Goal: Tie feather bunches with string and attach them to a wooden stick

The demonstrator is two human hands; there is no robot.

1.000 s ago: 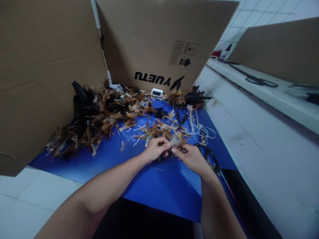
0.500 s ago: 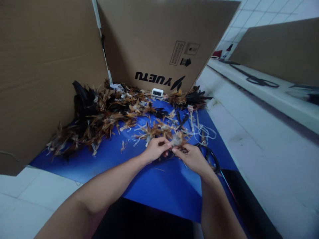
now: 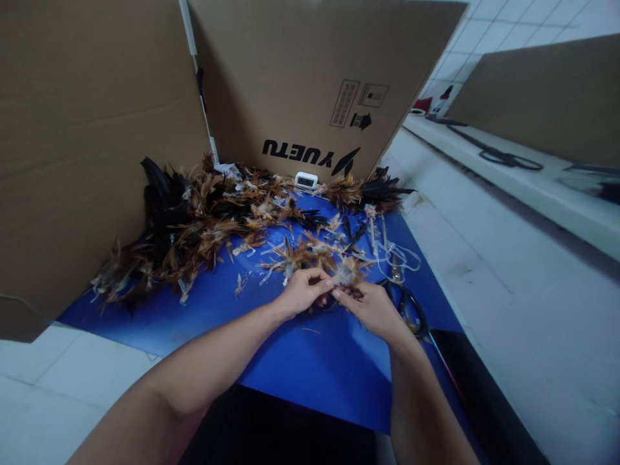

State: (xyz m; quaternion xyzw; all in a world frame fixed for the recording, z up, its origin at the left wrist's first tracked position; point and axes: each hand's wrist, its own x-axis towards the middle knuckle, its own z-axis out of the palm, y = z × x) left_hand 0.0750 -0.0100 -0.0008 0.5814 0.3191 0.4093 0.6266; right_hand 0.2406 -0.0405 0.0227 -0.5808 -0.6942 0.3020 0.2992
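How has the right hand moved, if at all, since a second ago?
Barely: the right hand has crept slightly left, away from the scissors, toward the left hand.

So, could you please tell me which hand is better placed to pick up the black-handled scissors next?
Probably the right hand: the black-handled scissors lie just beside it on the blue sheet, while the left hand is farther away. Both pinch the small feather tuft.

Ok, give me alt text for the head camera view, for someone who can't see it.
Two bare hands, left hand and right hand, pinch a small feather bundle over a blue sheet. A pile of brown and black feathers lies behind, against cardboard panels; scissors rest beside the right hand.
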